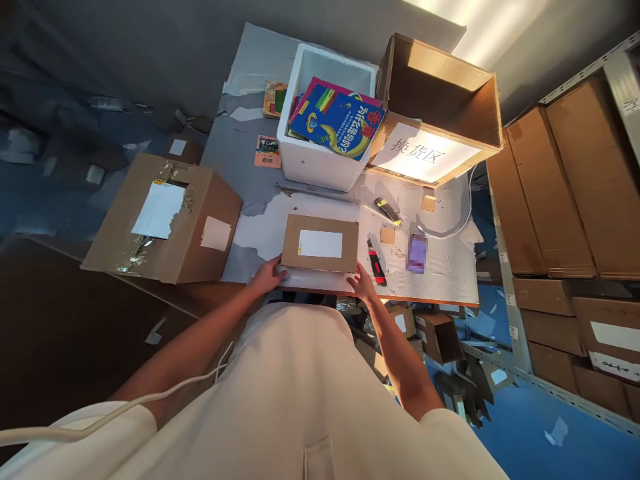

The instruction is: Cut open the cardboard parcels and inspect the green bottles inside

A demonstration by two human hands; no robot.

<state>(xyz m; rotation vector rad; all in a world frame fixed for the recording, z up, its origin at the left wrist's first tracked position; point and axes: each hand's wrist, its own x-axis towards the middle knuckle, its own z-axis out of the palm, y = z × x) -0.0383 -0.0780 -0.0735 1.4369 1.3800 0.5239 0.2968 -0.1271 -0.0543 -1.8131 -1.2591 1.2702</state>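
Observation:
A small closed cardboard box (320, 264) with a white label (321, 244) lies near the front edge of the table, squared up to my body. My left hand (269, 275) grips its near left corner, fingers against the side. At the near right corner my right hand (362, 283) holds it with thumb and fingers bent round the edge. To the right of the box lies a red and black box cutter (377, 263), close to my right hand. A yellow and black box cutter (388, 211) rests farther back.
On the table (250, 227) stand a white foam box (320, 167) with several books (340, 123) and an open carton (445, 123) with a handwritten sign. A large carton (195, 187) is at the left. A blurred purple item (417, 253) lies right. Shelves hold cartons (597, 180).

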